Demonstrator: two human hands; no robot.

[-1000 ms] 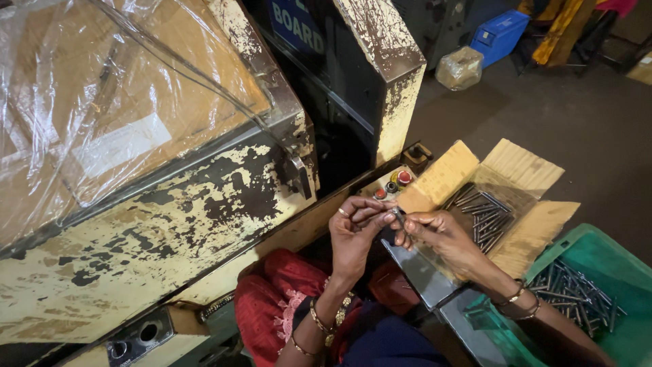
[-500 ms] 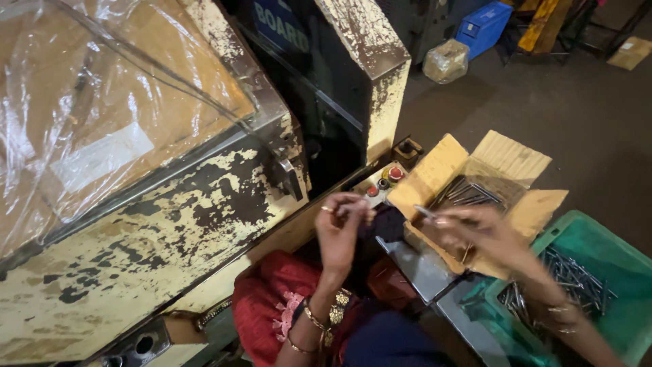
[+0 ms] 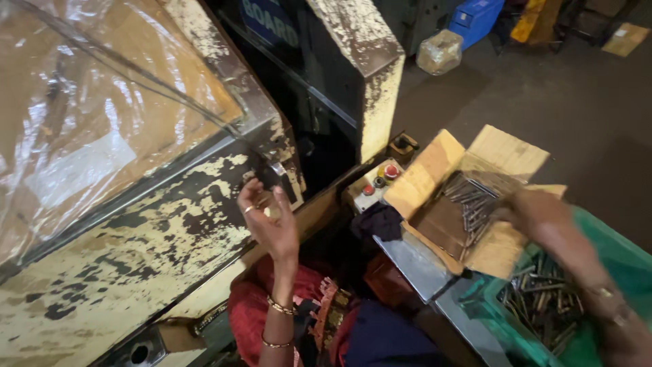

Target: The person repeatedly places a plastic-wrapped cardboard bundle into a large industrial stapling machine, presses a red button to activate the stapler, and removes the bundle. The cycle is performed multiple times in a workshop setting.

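The right hand (image 3: 536, 214) rests on the open cardboard box (image 3: 435, 173) at the pile of metal pins (image 3: 472, 204), which lie just toward nine o'clock of it, long axes running from one to seven o'clock. It is blurred, so its grip cannot be told. The left hand (image 3: 268, 221) is raised, fingers loosely spread and seemingly empty, well apart at nine o'clock against the press (image 3: 156, 231).

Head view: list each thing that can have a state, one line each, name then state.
cardboard box: flaps open, metal rods inside
green bin: open, rods inside
left hand: raised at the machine, fingers spread
right hand: blurred, over the box
machine: paint flaking, top under clear plastic
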